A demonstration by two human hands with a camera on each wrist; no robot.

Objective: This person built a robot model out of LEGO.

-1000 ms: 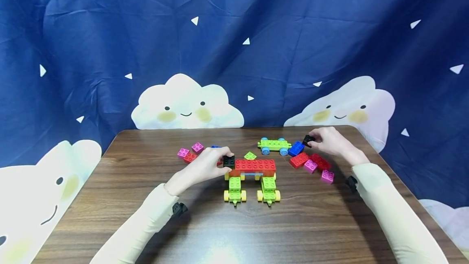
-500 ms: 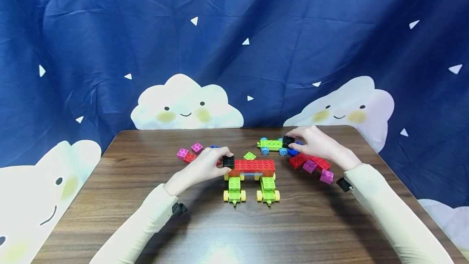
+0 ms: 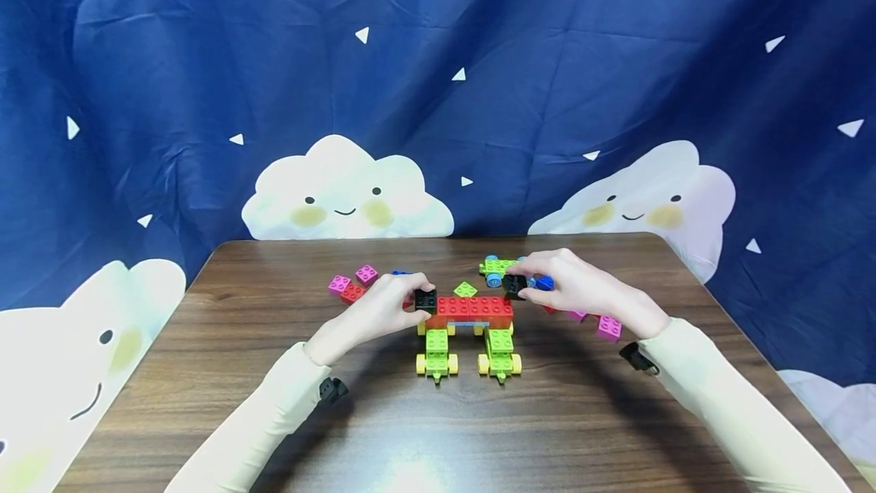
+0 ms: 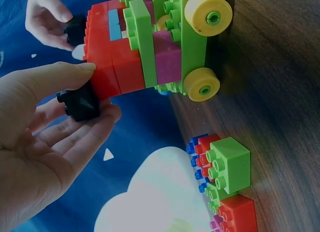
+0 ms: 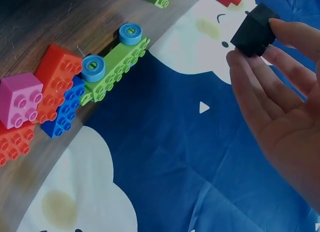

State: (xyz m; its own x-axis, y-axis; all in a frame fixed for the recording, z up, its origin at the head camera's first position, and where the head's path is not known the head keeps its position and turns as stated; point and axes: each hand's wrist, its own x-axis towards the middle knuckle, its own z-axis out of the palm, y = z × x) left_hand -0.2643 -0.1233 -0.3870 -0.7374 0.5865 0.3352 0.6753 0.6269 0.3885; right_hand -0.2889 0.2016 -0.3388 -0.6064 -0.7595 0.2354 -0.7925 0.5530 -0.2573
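Note:
A built model stands mid-table: a row of red bricks (image 3: 474,307) on top, resting on green bases with yellow wheels (image 4: 202,87). At its left end my left hand (image 3: 375,318) pinches a black brick (image 4: 81,103) between thumb and fingers, against the red row; whether its studs are joined cannot be told. A second black brick (image 5: 255,30) is pinched in my right hand (image 3: 578,289), just above the row's right end and apart from it in the right wrist view.
Behind the model lie a green car base with blue wheels (image 5: 117,67) and a small green brick (image 3: 465,290). Loose pink bricks (image 3: 366,275) and red ones lie at the left. More pink (image 3: 608,328), red and blue bricks (image 3: 544,283) sit at the right, partly behind my right hand.
My right hand has carried its black brick leftward from beside the blue brick to the red row's right end. The left hand has stayed at the left end.

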